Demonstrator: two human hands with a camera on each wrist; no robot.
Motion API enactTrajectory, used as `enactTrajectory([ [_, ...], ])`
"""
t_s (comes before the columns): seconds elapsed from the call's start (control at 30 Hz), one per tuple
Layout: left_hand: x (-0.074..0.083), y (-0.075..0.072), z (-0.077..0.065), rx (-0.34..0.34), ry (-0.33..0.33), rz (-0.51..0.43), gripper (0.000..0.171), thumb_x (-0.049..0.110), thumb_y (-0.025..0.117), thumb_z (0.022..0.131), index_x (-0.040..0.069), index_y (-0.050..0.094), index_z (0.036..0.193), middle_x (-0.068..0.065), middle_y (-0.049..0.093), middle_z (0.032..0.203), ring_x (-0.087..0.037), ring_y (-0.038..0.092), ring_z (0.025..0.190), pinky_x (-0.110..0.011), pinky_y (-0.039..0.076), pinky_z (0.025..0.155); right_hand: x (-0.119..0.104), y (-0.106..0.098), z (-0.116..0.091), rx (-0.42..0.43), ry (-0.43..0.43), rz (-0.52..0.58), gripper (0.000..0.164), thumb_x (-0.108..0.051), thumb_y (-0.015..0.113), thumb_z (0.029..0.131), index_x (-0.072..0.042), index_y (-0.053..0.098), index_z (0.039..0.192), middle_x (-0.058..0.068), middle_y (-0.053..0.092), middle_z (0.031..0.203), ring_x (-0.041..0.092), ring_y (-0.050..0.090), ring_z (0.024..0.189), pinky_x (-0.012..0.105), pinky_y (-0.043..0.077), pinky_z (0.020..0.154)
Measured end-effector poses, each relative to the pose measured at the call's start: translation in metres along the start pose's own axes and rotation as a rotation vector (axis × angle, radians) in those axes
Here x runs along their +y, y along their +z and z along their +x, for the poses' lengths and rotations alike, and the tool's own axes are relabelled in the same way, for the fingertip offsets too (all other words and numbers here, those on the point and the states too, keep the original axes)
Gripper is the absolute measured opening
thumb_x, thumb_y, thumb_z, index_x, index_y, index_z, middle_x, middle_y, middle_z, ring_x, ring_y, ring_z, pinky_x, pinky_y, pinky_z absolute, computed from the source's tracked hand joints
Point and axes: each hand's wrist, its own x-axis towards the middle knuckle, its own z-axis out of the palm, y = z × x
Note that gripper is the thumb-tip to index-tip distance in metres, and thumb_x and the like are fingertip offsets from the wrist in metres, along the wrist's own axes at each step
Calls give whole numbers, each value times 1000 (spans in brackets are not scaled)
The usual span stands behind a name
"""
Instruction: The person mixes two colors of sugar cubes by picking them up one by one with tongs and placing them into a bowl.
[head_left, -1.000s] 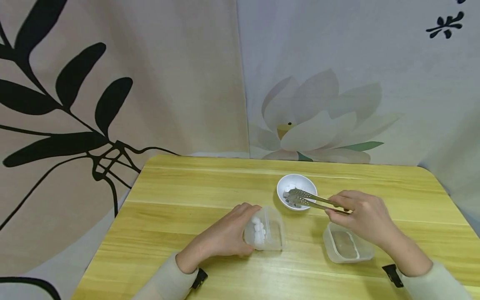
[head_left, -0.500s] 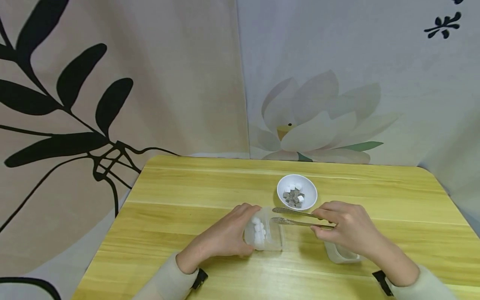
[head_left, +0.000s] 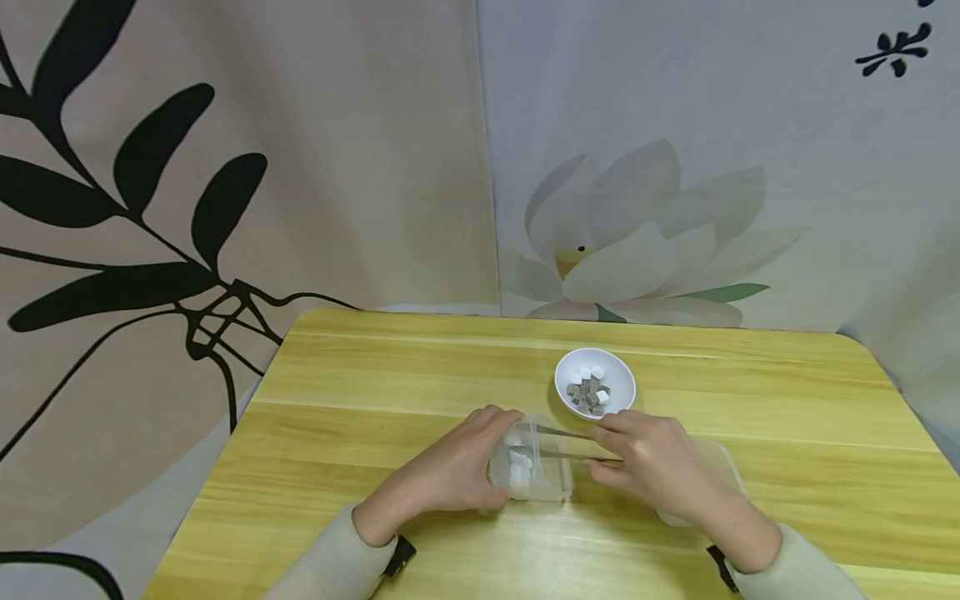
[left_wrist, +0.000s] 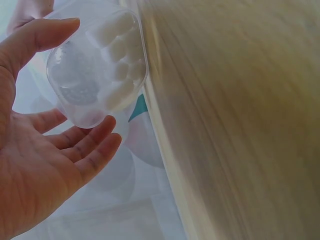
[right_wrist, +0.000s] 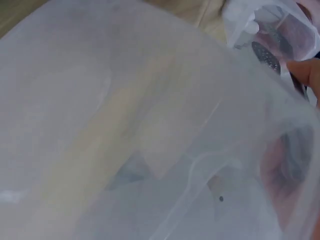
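On the table, my left hand (head_left: 468,467) grips a clear plastic container (head_left: 553,487) tipped on its side, its mouth facing right. White rounded pieces (left_wrist: 117,50) lie along its lower side in the left wrist view, the thumb above and the fingers below. My right hand (head_left: 660,458) holds metal tongs (head_left: 570,456), whose tips reach into this container with a gap between them. The tongs' perforated tip (right_wrist: 266,56) shows in the right wrist view. Behind both hands stands a white bowl (head_left: 621,387) with grey cubes (head_left: 587,388) and several white pieces.
A second clear container (head_left: 723,462) sits to the right, partly hidden by my right hand and forearm. Blurred translucent plastic (right_wrist: 60,100) fills much of the right wrist view. The wooden table (head_left: 337,400) ends at a printed curtain (head_left: 405,167).
My right hand has brought the tongs left and toward me, from the bowl into the tipped container. Grey and white pieces now show uncovered in the bowl. The left hand stays put.
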Motion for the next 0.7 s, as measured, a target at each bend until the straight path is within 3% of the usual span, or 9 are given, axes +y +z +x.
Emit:
enactTrajectory([
  [0.23, 1, 0, -1, 6, 1, -4, 103, 13, 88, 69, 11, 38, 159, -1, 50, 143, -15, 48, 128, -38, 47, 109, -5, 7, 5, -3, -5, -32, 25, -20, 86, 69, -8, 78, 89, -3, 69, 81, 10, 60, 63, 23, 49, 46],
  [0.53, 0, -1, 0, 8, 3, -7, 104, 13, 90, 68, 9, 38, 159, -1, 51, 143, -15, 49, 127, -39, 47, 109, -5, 10, 6, -8, 14, -32, 20, -17, 85, 68, -9, 77, 84, -5, 65, 78, 8, 56, 60, 21, 44, 43],
  [0.7, 0, -1, 0, 7, 2, -6, 104, 13, 90, 69, 10, 38, 159, -1, 50, 143, -15, 49, 127, -38, 48, 109, -3, 8, 4, -14, 7, -25, 22, -19, 85, 69, -9, 79, 87, -3, 70, 81, 9, 60, 62, 22, 47, 45],
])
